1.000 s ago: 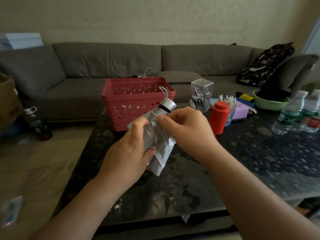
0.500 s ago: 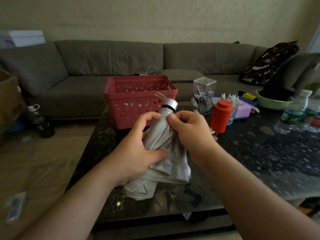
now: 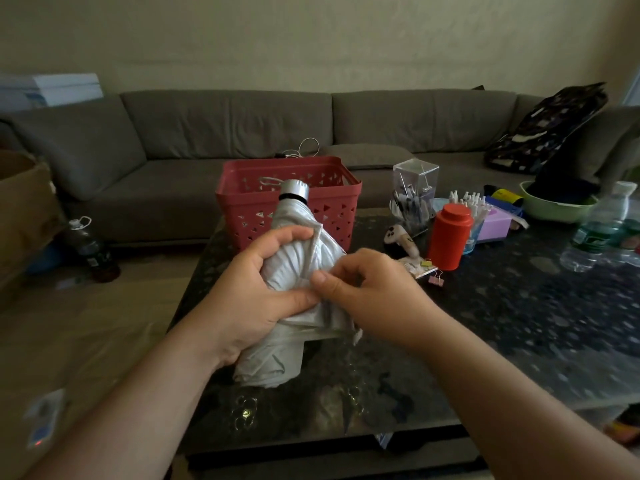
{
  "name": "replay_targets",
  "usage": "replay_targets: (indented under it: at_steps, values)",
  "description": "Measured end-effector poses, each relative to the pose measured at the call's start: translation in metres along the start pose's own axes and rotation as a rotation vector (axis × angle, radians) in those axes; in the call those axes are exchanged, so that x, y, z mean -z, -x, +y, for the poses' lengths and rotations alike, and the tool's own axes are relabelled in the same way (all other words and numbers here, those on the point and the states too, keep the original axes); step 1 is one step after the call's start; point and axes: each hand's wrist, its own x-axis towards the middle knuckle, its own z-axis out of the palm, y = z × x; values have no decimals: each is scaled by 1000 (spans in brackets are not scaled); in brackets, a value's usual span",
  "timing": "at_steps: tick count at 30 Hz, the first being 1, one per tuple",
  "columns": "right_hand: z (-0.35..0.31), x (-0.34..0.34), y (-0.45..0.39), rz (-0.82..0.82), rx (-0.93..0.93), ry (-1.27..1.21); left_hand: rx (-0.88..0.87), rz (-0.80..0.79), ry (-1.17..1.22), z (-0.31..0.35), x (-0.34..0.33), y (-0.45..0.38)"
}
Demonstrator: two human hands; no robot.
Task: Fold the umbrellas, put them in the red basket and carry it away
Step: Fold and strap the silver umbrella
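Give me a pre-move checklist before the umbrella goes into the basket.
1. Left hand grips the umbrella: ok.
2. Right hand pinches the cloth: ok.
3. Cloth wrapped tight: not ok, folds hang loose at the bottom.
4. Strap fastened: cannot tell.
5. Red basket within reach on the table, just behind the umbrella: ok.
6. Room inside the basket: cannot tell, the umbrella hides part of it.

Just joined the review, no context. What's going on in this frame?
A person is folding a silver compact umbrella over a dark table. The left hand grips the bunched canopy around its middle; the right hand pinches a fold of fabric beside it. The umbrella's capped end points up toward the red basket, which stands on the table behind it. The umbrella is not yet in the basket, and its fabric hangs loose below the hands.
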Motion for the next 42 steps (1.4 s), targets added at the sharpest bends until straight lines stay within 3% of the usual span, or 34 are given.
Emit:
replay_targets:
  at_steps: [4, 8, 11, 13, 18, 21, 24, 28, 32, 36, 42]
  values:
    - [2, -2, -1, -75, -121, -409, 5, -29, 137, 1, 4, 1]
    - [1, -9, -1, -80, -66, -358, 49, -80, 343, 5, 2, 3]
    - [-2, -17, 1, -90, -35, -348, 82, -14, 465, 7, -5, 3]
    - [0, -22, 0, -99, -53, -393, 84, 19, 456, 8, -9, 4]
    - [1, -11, -5, 191, 3, -487, 31, 57, 320, 9, -12, 6]
    - [-1, -5, -10, 239, 3, -596, -20, 35, 187, 10, -17, 8]
    - [3, -6, -14, 166, -10, -516, -32, -33, 180, 9, -26, 12]
    - [9, -5, -14, -8, 36, -804, 11, -130, 272, 11, -31, 17]
    - [14, 2, -16, -32, 146, -865, 33, -187, 321, 11, -33, 21]
    - [18, 4, -16, -118, 90, -990, 51, -242, 345, 13, -36, 21]
    - [15, 8, -22, -88, 193, -1032, 37, -261, 300, 11, -35, 18]
